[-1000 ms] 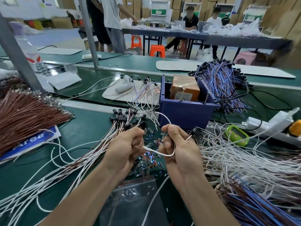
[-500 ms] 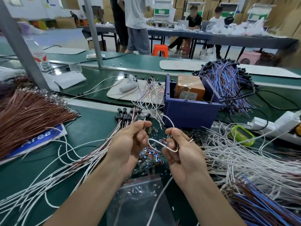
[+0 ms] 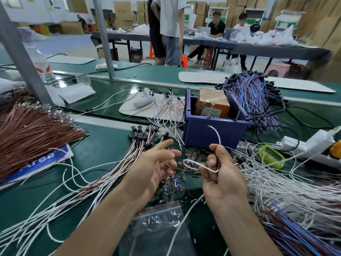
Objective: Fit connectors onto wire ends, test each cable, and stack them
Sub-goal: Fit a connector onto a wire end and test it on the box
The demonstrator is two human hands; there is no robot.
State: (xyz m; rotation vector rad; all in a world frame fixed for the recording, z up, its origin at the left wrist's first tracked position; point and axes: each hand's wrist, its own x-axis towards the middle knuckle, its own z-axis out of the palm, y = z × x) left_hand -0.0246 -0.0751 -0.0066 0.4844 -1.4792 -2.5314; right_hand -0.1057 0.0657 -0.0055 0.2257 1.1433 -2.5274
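The white wire is held in a springy loop just in front of the blue bin, with one free end standing up against the bin's front wall. No connector can be made out on that tip. The strand is pinched by the right hand, with fingers and thumb curled round it. The left hand, nearer the bin's left corner, is loosely spread, and nothing is clearly gripped by it, though a thin brown strand crosses close to its fingertips. Small connectors are scattered on the mat in front of the bin, beneath both hands.

Several slips can be foreseen. Since the wire is gripped at one place only, the loop could spring open and the end be flicked out of reach — or be bent, so that a connector would no longer seat. The trailing part could be caught in the heap of loose white wires to the right of the bin, and neighbours dragged along with it. A connector picked from so mixed a scatter could be the wrong one, or be knocked further off. The finished cables left of the bin could be disturbed by a careless reach.
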